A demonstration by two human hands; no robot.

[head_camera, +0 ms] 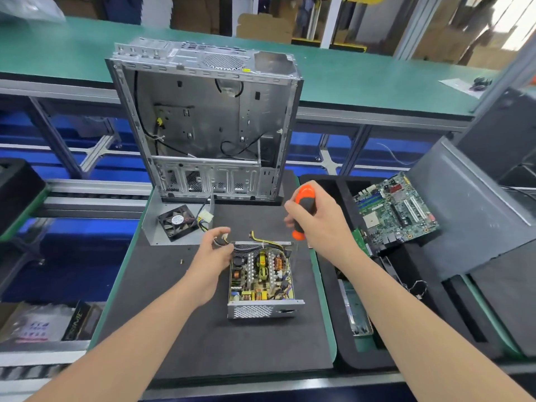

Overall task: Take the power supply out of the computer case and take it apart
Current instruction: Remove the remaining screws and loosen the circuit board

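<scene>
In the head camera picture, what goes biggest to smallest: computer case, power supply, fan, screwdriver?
1. Computer case, biggest by far.
2. Power supply.
3. Fan and screwdriver look about alike; the right hand covers much of the screwdriver, so I can't rank them.

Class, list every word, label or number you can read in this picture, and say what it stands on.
"...IME": gold letters on the black box, lower left; first letters unclear.
Round label on the fan: too small to read.
The yellow sticker on the computer case: too small.
Print on the plastic bag: blurred.
Markings on the motherboard: too small.
</scene>
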